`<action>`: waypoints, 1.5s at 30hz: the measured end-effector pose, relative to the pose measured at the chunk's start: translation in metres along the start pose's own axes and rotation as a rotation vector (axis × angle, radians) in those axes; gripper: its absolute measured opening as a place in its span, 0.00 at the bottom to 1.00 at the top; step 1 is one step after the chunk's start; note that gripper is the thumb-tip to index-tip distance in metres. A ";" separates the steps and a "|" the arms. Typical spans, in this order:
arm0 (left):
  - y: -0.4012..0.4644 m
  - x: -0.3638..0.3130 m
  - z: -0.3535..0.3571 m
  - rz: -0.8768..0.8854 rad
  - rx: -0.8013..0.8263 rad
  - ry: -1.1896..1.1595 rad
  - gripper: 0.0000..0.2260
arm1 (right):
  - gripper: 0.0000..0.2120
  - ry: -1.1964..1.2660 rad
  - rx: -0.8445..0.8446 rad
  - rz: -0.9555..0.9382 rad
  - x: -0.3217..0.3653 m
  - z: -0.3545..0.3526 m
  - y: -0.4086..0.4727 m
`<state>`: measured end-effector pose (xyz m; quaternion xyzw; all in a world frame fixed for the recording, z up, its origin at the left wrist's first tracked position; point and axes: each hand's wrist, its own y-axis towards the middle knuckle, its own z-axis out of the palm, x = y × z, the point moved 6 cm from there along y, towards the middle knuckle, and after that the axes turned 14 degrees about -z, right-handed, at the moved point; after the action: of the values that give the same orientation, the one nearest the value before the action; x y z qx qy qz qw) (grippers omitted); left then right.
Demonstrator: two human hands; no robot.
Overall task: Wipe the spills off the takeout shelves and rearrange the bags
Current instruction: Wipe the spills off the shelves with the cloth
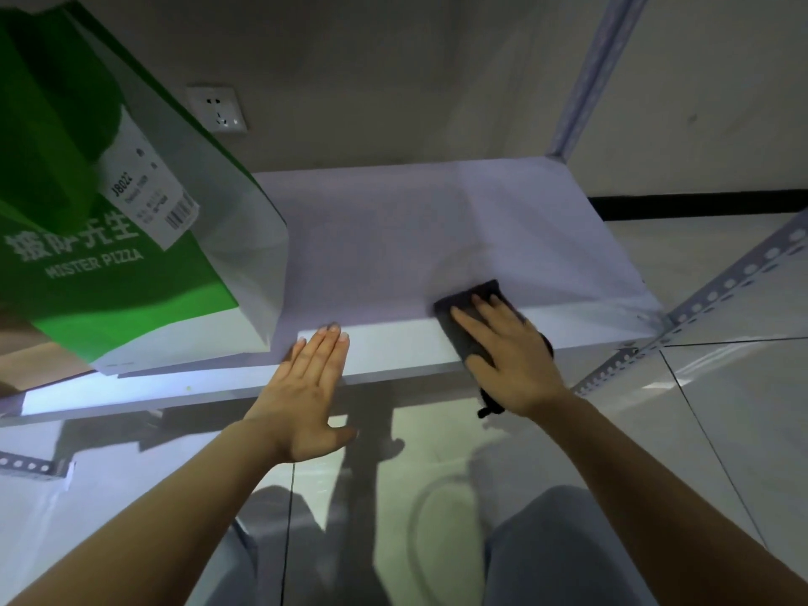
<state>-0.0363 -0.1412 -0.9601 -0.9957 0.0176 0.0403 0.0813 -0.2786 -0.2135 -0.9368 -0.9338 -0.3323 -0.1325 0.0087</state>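
The right hand pressed flat on a dark cloth at the shelf edge; the left hand, open and empty, braced beside it. A green bag stood left of both hands. Wiping looked underway, rearranging undone.

Open shelf surface right of the green Mister Pizza bag; perforated upright post blocking the far-right corner.
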 end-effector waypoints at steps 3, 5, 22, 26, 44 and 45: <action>0.000 -0.001 0.000 0.009 -0.011 0.012 0.49 | 0.33 0.003 -0.069 0.168 -0.049 -0.014 -0.014; 0.000 0.000 0.000 0.011 -0.024 0.004 0.48 | 0.33 0.006 -0.055 0.266 -0.074 -0.021 -0.002; 0.001 -0.001 0.001 0.018 -0.037 0.014 0.48 | 0.32 0.082 -0.100 0.082 -0.005 0.005 0.071; 0.003 0.002 0.004 0.011 -0.043 0.045 0.48 | 0.24 0.184 -0.318 0.222 -0.070 -0.026 0.035; 0.001 0.003 0.006 -0.020 -0.054 0.094 0.49 | 0.25 0.127 -0.017 0.171 -0.055 -0.005 0.127; 0.001 0.003 0.006 -0.022 -0.050 0.095 0.49 | 0.27 0.134 0.023 0.110 -0.038 -0.001 0.125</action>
<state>-0.0340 -0.1410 -0.9665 -0.9984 0.0097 -0.0074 0.0558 -0.2293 -0.3346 -0.9369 -0.9395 -0.2807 -0.1901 0.0489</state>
